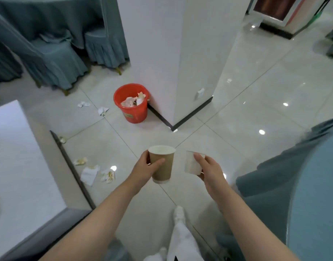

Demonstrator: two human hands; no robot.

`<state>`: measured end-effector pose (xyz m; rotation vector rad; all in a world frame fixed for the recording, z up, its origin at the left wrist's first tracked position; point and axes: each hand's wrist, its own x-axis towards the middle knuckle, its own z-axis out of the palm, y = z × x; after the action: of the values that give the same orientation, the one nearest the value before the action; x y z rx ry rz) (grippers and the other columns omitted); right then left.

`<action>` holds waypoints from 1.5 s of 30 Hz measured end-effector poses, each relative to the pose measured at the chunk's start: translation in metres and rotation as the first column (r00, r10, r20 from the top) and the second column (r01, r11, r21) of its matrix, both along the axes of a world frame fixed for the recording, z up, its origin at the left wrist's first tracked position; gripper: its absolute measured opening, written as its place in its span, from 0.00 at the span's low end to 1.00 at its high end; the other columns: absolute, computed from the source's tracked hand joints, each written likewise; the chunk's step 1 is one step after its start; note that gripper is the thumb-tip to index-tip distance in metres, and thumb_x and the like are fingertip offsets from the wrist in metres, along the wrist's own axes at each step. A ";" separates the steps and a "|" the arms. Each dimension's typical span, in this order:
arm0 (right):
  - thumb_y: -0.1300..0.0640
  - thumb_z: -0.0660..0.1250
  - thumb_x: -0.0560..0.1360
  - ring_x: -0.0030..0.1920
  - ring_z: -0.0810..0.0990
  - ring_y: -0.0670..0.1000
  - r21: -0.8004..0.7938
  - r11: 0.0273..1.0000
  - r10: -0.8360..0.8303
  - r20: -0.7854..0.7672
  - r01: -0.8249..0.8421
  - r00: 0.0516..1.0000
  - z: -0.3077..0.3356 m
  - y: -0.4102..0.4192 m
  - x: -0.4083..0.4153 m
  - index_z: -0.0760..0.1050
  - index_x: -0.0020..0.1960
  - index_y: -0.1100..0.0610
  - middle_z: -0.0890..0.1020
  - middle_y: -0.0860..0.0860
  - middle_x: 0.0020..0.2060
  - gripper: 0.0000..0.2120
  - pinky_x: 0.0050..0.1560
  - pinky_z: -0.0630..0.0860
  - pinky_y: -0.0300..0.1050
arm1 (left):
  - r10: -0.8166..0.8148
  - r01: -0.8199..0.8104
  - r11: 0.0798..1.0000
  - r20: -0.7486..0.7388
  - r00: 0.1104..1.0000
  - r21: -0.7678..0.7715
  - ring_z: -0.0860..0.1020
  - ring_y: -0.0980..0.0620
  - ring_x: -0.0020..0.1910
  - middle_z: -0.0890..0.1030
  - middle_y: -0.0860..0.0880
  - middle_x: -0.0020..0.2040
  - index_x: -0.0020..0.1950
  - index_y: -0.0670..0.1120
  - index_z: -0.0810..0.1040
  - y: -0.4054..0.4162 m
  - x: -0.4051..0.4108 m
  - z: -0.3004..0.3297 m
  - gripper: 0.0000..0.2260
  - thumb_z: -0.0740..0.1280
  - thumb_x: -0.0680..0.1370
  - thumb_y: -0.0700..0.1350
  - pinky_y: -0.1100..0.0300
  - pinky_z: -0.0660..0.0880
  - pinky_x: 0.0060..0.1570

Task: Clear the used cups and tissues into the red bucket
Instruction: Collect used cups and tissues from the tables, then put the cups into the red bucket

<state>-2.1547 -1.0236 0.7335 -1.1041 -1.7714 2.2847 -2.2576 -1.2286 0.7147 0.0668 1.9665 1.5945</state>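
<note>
My left hand (145, 167) grips a tall brown paper cup (162, 166), held upright above the floor. My right hand (210, 171) holds a smaller white cup (192, 164), tilted a little, with fingers over its rim. The red bucket (132, 110) stands on the floor ahead, against the foot of a white pillar, with crumpled tissues inside. Crumpled tissues lie on the floor: two left of the bucket (103, 110), and several beside the white table (89, 173).
A white-topped table (20, 157) fills the left side. The white pillar (180, 53) rises just right of the bucket. Chairs with teal covers (54, 59) stand at the back left, and another teal-covered chair (303, 176) is close on my right. Tiled floor lies between.
</note>
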 end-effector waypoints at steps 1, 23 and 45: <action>0.46 0.71 0.73 0.46 0.85 0.48 0.001 1.000 0.020 0.004 -0.020 1.000 -0.001 0.001 -0.017 0.79 0.54 0.54 0.85 0.50 0.48 0.15 0.45 0.81 0.43 | 0.015 -0.015 1.000 0.002 1.000 0.000 0.76 0.57 0.60 0.79 0.57 0.61 0.66 0.54 0.71 -0.001 -0.013 -0.001 0.26 0.73 0.71 0.57 0.62 0.74 0.52; 0.49 0.68 0.76 0.50 0.84 0.51 -0.036 0.934 0.356 0.052 -0.354 0.933 -0.022 0.032 -0.409 0.81 0.55 0.55 0.85 0.53 0.50 0.13 0.48 0.79 0.46 | 0.379 -0.379 0.925 0.052 0.924 -0.015 0.77 0.59 0.55 0.79 0.57 0.57 0.65 0.55 0.72 0.009 -0.339 -0.004 0.17 0.68 0.77 0.55 0.65 0.74 0.45; 0.48 0.65 0.78 0.47 0.83 0.43 0.073 0.913 0.388 0.139 -0.400 0.911 -0.065 -0.003 -0.723 0.80 0.54 0.48 0.85 0.42 0.46 0.08 0.48 0.79 0.43 | 0.298 -0.275 0.947 0.136 0.945 -0.166 0.75 0.52 0.59 0.74 0.52 0.63 0.71 0.51 0.65 -0.022 -0.663 -0.041 0.26 0.66 0.77 0.58 0.62 0.73 0.47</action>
<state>-2.8774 -1.0269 0.6689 -0.9576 -2.3180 2.3378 -2.9211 -1.2509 0.6734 -0.4124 2.0276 1.5721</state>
